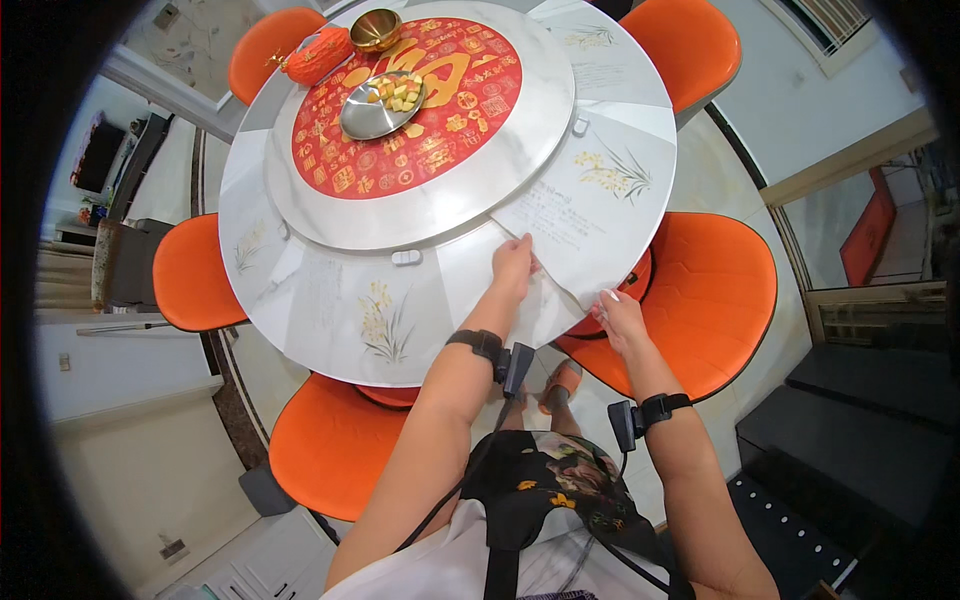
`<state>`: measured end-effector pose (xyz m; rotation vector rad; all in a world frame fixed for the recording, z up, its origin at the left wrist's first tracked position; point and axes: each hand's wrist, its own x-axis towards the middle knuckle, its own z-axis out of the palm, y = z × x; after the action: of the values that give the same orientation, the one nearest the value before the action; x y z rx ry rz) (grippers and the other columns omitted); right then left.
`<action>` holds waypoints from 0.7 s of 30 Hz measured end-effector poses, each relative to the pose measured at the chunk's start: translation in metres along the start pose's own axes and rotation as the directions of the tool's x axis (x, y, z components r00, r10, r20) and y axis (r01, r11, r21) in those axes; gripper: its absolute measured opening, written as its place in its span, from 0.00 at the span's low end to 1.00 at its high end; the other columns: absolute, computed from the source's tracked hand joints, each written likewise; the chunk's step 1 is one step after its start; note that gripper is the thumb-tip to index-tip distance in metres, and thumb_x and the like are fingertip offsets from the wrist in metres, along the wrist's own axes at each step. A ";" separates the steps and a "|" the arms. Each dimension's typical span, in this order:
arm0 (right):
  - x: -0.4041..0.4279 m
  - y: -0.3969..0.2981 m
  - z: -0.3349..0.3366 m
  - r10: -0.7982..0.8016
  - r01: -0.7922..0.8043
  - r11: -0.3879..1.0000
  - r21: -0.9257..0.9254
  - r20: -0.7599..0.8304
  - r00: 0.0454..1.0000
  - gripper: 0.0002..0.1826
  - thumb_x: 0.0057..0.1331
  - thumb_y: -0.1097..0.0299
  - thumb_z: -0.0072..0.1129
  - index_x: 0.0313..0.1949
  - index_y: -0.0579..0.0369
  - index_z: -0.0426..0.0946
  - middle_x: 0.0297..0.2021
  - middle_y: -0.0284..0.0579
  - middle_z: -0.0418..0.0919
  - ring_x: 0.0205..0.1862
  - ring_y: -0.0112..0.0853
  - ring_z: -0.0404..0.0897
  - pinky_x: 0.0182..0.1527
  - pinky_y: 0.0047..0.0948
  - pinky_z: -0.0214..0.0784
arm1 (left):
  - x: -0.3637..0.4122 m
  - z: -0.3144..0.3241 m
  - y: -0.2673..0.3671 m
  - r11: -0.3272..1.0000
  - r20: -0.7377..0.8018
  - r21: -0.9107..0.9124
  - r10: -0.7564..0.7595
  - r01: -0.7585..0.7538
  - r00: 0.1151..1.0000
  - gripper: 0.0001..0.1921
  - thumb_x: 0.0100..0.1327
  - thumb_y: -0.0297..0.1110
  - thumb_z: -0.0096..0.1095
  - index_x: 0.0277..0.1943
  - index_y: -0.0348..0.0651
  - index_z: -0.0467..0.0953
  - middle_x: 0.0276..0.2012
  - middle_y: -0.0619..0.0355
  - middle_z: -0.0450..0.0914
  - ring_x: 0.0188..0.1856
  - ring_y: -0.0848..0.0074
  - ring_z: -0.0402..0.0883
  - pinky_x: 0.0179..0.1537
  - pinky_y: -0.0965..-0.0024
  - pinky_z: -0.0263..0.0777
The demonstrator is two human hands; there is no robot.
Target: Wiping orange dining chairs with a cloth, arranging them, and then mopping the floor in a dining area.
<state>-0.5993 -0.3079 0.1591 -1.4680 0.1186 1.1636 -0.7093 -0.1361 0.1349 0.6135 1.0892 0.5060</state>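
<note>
A pale placemat printed with a yellow flower spray and handwriting-style script covers the near right part of the round white table. My left hand is at the mat's left edge, with fingers curled around that edge. At the mat's near corner, by the table rim, my right hand pinches the border between thumb and fingers. Between my hands the edge looks slightly raised off the tabletop. Black bands with small devices and cables are strapped around both my forearms.
A marble-look turntable with a red and gold mat bears a steel plate of cut fruit, a golden bowl and an orange netted object. Orange chairs ring the table. White clips sit near the turntable.
</note>
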 end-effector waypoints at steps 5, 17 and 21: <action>-0.001 0.000 0.003 0.002 -0.004 0.989 -0.147 -0.014 1.000 0.08 0.66 0.70 0.47 0.39 0.63 0.69 0.28 0.38 0.72 0.26 0.23 0.71 0.28 0.18 0.67 | -0.005 -0.016 0.008 0.981 -0.087 0.187 0.075 -0.058 0.993 0.12 0.61 0.34 0.55 0.27 0.35 0.72 0.21 0.57 0.73 0.21 0.77 0.72 0.24 0.75 0.71; -0.031 0.044 0.015 0.117 -0.112 0.979 -0.170 0.022 0.993 0.10 0.64 0.70 0.49 0.40 0.64 0.69 0.28 0.40 0.74 0.25 0.25 0.73 0.29 0.20 0.69 | -0.038 -0.061 0.010 0.932 -0.067 0.358 0.089 -0.059 0.994 0.14 0.62 0.35 0.57 0.24 0.35 0.69 0.21 0.56 0.73 0.21 0.76 0.74 0.24 0.73 0.75; -0.033 0.049 0.022 0.127 -0.113 0.973 -0.202 0.058 0.990 0.10 0.64 0.70 0.49 0.41 0.64 0.70 0.32 0.39 0.74 0.30 0.24 0.72 0.32 0.19 0.70 | -0.043 -0.066 0.017 0.917 -0.069 0.390 0.121 -0.085 0.990 0.12 0.61 0.35 0.58 0.30 0.33 0.69 0.20 0.55 0.73 0.19 0.76 0.74 0.23 0.74 0.75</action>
<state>-0.6604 -0.3222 0.1517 -1.6096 0.0441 1.3555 -0.7873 -0.1380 0.1529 1.0077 1.2616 0.4138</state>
